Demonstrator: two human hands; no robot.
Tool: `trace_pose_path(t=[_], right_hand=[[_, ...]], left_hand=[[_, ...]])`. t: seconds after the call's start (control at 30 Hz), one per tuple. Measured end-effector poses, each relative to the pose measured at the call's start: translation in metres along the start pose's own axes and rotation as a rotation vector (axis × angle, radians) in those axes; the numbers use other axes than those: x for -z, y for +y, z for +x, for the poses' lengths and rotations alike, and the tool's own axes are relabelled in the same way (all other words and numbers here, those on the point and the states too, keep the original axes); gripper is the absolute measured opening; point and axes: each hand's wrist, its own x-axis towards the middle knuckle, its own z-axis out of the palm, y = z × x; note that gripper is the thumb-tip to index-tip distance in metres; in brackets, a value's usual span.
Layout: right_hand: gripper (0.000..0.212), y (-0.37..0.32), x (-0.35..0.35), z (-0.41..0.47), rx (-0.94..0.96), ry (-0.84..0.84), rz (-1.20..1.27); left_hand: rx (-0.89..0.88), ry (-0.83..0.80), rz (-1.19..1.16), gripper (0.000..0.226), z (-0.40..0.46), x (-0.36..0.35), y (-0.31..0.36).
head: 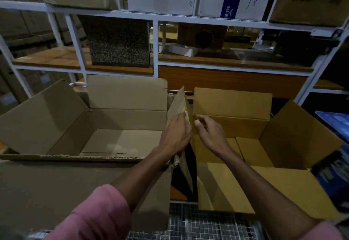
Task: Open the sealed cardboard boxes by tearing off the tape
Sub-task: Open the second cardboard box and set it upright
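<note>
In the head view, we see two cardboard boxes standing side by side on a wire mesh surface (198,224) in front of a white shelf frame (155,47). The left box (105,137) and the right box (245,145) both have their top flaps raised, so we judge the sealing on them to be already broken; no strip of tape is clearly visible on either. Our left hand (176,135) rests against the upright flap (178,105) that stands between the two boxes, fingers wrapped over its edge, apparently to hold that flap steady and out of the way. Our right hand (211,132) hovers just beside it, above the near corner of the right box, fingers loosely curled with thumb and forefinger drawn near each other; whether it pinches a scrap of tape, we cannot tell. The flap thus lies directly under the left grip and just beside the right fingertips. More boxes sit on the shelves above.
</note>
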Motion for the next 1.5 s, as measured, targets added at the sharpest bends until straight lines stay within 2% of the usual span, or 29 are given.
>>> trace_pose_path(t=[0.1,0.3,0.47,0.57,0.67,0.73,0.83,0.93,1.1,1.33,1.5], right_hand=[[0.037,0.006,0.0,-0.001,0.005,0.011,-0.037],[0.039,0.023,0.009,-0.008,0.031,0.009,-0.077],[0.047,0.048,0.022,-0.022,-0.05,0.026,-0.126],[0.049,0.065,0.034,-0.033,-0.101,0.044,-0.154],[0.05,0.087,0.052,-0.049,-0.127,0.07,-0.205],[0.052,0.107,0.068,-0.061,-0.165,0.074,-0.235],[0.053,0.143,0.101,-0.08,-0.217,0.089,-0.271],[0.044,0.179,0.135,-0.099,-0.271,0.085,-0.301],[0.042,0.24,0.176,-0.132,-0.416,0.036,-0.401],[0.048,0.277,0.193,-0.156,-0.494,-0.105,-0.493],[0.052,0.298,0.205,-0.164,-0.56,-0.084,-0.483]], left_hand=[[-0.052,0.048,0.132,0.051,-0.004,-0.003,0.011],[-0.296,0.115,0.346,0.053,-0.011,-0.026,0.028],[-0.316,0.06,0.344,0.056,-0.015,-0.05,0.037],[-0.345,0.055,0.428,0.059,-0.018,-0.067,0.039],[-0.444,0.062,0.547,0.064,-0.021,-0.084,0.048],[-0.452,0.033,0.528,0.065,-0.025,-0.099,0.054],[-0.305,-0.057,0.46,0.064,-0.033,-0.123,0.06],[-0.114,-0.179,0.41,0.063,-0.039,-0.145,0.054],[0.118,-0.253,0.4,0.063,-0.051,-0.177,0.043],[0.231,-0.296,0.431,0.065,-0.059,-0.207,0.056],[0.366,-0.279,0.405,0.078,-0.064,-0.214,0.054]])
